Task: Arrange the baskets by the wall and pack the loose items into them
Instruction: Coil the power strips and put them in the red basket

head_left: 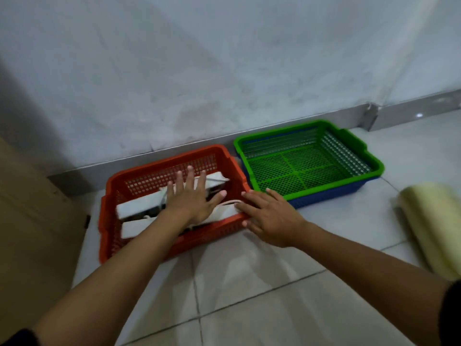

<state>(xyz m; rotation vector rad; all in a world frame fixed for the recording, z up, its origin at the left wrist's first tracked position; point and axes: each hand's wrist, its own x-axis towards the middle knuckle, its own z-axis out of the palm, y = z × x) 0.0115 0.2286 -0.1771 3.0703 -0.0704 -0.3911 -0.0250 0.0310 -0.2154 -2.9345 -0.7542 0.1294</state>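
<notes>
Big white wall (224, 58) at the back, w/ grey smudgy marks low down. A shiny grey strip (299, 123) runs along the bottom of it, w/ a join on the right. Floor (262, 283) is white tiles w/ dark lines btwn them. Brown cardboard box (32, 221) on the left edge. Pale yellow roll (434, 226) lies on the floor at right, blurry.

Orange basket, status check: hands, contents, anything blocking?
Left hand flat on white items in orange basket. Right hand on its corner. Green basket empty. Pale roll loose.
</notes>
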